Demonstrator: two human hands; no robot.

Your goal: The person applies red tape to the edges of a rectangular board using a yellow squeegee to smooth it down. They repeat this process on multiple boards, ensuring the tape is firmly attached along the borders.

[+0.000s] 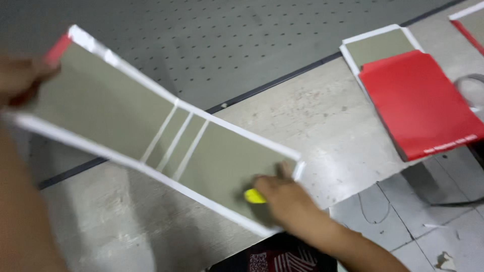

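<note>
Spanning the middle of the view, a long book-cover board (pixel 151 131) is held tilted above the tabletop (pixel 322 126), its upper-left end raised and its lower-right end down near the front edge. Its face is dull grey-green card framed by white folded borders, with three thin white strips crossing it at the centre where the spine sits, and a sliver of red showing at the upper-left corner. The left hand (pixel 20 80), blurred, grips that raised corner. The right hand (pixel 282 194) presses on the lower-right end, fingers closed around a small yellow tool (pixel 254 196). Well apart, at the right of the tabletop, lies a stack of similar covers (pixel 418 100): a plain red one on top, and a grey-green, white-edged one beneath, showing behind it.
</note>
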